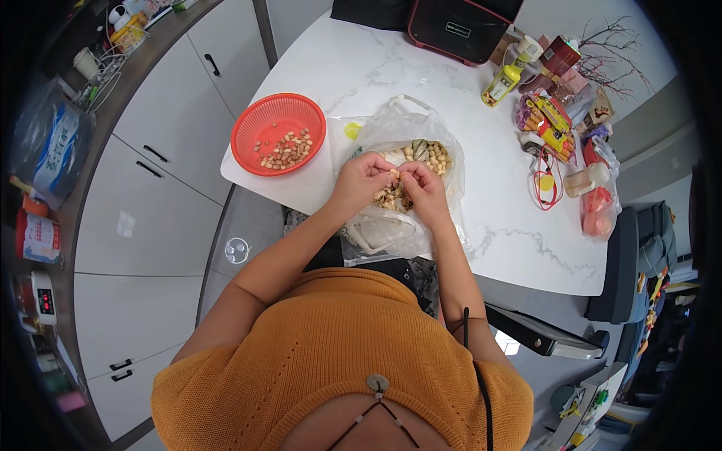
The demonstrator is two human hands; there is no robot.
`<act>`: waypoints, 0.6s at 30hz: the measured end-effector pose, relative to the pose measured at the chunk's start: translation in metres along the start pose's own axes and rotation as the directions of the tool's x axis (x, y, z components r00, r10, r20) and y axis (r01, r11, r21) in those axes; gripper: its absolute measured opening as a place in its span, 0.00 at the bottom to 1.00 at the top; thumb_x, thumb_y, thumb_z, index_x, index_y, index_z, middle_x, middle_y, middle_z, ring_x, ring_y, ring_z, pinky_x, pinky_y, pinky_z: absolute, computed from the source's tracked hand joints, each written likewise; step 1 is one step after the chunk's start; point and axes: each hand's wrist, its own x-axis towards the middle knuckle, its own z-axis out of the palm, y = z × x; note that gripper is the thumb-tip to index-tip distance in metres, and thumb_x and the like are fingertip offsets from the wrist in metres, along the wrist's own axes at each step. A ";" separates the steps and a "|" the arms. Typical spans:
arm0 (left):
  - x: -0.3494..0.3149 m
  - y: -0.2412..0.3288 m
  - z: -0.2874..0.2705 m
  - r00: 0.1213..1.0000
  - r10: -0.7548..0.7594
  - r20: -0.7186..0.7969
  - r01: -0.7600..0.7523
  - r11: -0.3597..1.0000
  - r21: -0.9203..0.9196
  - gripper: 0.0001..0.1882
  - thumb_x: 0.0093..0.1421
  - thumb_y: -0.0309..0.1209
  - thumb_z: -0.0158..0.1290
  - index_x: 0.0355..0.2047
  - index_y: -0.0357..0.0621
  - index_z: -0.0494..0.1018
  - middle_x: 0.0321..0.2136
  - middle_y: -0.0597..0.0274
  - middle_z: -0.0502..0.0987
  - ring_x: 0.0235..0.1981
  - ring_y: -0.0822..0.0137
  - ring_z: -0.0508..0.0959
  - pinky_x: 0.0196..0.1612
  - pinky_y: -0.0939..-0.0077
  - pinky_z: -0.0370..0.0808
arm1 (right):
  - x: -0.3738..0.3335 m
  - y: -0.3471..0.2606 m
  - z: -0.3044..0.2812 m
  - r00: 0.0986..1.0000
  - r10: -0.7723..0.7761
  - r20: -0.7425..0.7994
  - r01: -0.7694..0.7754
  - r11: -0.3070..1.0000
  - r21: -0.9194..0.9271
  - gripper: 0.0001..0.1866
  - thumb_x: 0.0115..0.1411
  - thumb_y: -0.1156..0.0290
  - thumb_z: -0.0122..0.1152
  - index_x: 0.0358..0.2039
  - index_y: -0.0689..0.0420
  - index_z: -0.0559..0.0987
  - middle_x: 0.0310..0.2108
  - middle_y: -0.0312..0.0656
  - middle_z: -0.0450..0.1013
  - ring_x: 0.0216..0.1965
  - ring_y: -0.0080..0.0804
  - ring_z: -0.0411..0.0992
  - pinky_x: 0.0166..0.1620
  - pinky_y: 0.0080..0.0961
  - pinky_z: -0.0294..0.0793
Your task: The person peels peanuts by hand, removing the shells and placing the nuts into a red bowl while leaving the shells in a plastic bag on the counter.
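Note:
My left hand (361,182) and my right hand (426,194) meet over an opened white plastic bag (447,146), fingertips pinched together on one peanut (395,174). Both hands are closed. Behind them, whole unshelled peanuts (430,155) lie in the bag. Broken brown shells (392,198) are heaped below my fingers, nearer to me. To the left stands a red plastic colander (244,131) with shelled peanuts (289,150) scattered over its bottom. Whether the peanut in my fingers is cracked cannot be made out.
The white marbled table (519,233) carries a black-and-red box-shaped appliance (459,30) at the back. On the right are a yellow bottle (504,81), snack packages (553,124), a red cord (543,188) and a bag of red fruit (599,212). White cabinets (150,203) line the left.

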 end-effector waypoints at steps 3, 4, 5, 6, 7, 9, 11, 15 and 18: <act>-0.001 0.000 -0.001 1.000 -0.008 -0.001 0.008 1.000 0.008 0.05 0.55 0.22 0.51 0.32 0.35 0.69 0.28 0.64 0.74 0.29 0.80 0.73 0.33 0.89 0.70 | -0.002 -0.004 0.003 0.999 -0.048 -0.012 0.046 0.988 -0.145 0.04 0.57 0.75 0.52 0.32 0.61 0.73 0.25 0.32 0.71 0.26 0.13 0.65 0.30 0.10 0.65; -0.001 -0.001 -0.002 1.000 -0.011 -0.004 0.011 1.000 0.025 0.04 0.55 0.22 0.51 0.32 0.35 0.69 0.28 0.64 0.74 0.29 0.79 0.73 0.33 0.89 0.70 | -0.002 -0.004 0.004 0.998 -0.068 -0.011 0.064 0.978 -0.201 0.04 0.57 0.75 0.52 0.32 0.61 0.74 0.25 0.32 0.71 0.26 0.14 0.66 0.30 0.11 0.65; -0.001 -0.002 -0.003 1.000 -0.013 -0.008 0.013 0.999 0.042 0.04 0.55 0.22 0.51 0.31 0.35 0.69 0.28 0.64 0.74 0.29 0.79 0.73 0.33 0.89 0.70 | -0.002 -0.004 0.005 0.997 -0.072 -0.012 0.068 0.976 -0.205 0.04 0.57 0.75 0.52 0.31 0.62 0.74 0.25 0.32 0.71 0.26 0.14 0.66 0.31 0.11 0.66; -0.001 -0.001 -0.002 1.000 -0.013 -0.006 0.013 0.999 0.046 0.04 0.55 0.22 0.51 0.31 0.35 0.69 0.28 0.63 0.74 0.29 0.79 0.73 0.33 0.89 0.70 | -0.002 -0.004 0.005 0.997 -0.076 -0.014 0.072 0.975 -0.208 0.05 0.57 0.75 0.52 0.31 0.62 0.74 0.25 0.32 0.71 0.26 0.14 0.66 0.31 0.11 0.66; -0.002 0.000 -0.002 1.000 -0.013 -0.004 0.013 0.999 0.050 0.04 0.55 0.22 0.51 0.31 0.35 0.69 0.28 0.63 0.74 0.29 0.79 0.73 0.33 0.89 0.70 | -0.003 -0.004 0.006 0.997 -0.081 -0.015 0.076 0.974 -0.212 0.05 0.57 0.75 0.52 0.31 0.62 0.74 0.24 0.32 0.71 0.26 0.14 0.66 0.31 0.12 0.66; -0.003 0.003 -0.001 1.000 -0.005 0.003 0.004 0.998 0.066 0.04 0.55 0.21 0.51 0.31 0.35 0.69 0.27 0.63 0.74 0.29 0.79 0.73 0.33 0.89 0.70 | -0.003 -0.003 0.004 0.998 -0.055 -0.015 0.050 0.973 -0.225 0.05 0.57 0.75 0.52 0.31 0.62 0.74 0.24 0.33 0.71 0.26 0.14 0.67 0.31 0.12 0.66; -0.004 0.004 0.000 1.000 0.012 0.014 -0.013 0.996 0.091 0.03 0.55 0.21 0.50 0.31 0.35 0.70 0.27 0.63 0.74 0.28 0.79 0.73 0.33 0.89 0.70 | -0.004 -0.002 0.004 0.999 -0.036 -0.011 0.033 0.976 -0.217 0.05 0.57 0.75 0.52 0.30 0.62 0.73 0.24 0.33 0.71 0.26 0.15 0.67 0.31 0.12 0.66; -0.004 0.002 0.000 0.999 0.032 0.013 -0.033 0.998 0.061 0.04 0.55 0.21 0.50 0.31 0.35 0.69 0.27 0.63 0.74 0.27 0.79 0.73 0.31 0.89 0.70 | -0.004 -0.001 0.003 1.000 -0.006 -0.009 0.004 0.982 -0.187 0.05 0.57 0.74 0.52 0.30 0.62 0.73 0.23 0.32 0.70 0.26 0.15 0.66 0.30 0.11 0.65; -0.003 0.004 0.002 1.000 0.013 0.005 -0.013 1.000 -0.019 0.04 0.55 0.22 0.50 0.31 0.35 0.69 0.26 0.65 0.73 0.25 0.81 0.72 0.29 0.89 0.68 | -0.003 -0.005 0.004 0.999 0.042 -0.014 -0.043 0.994 -0.097 0.05 0.58 0.74 0.51 0.31 0.62 0.73 0.23 0.32 0.69 0.25 0.14 0.65 0.29 0.10 0.64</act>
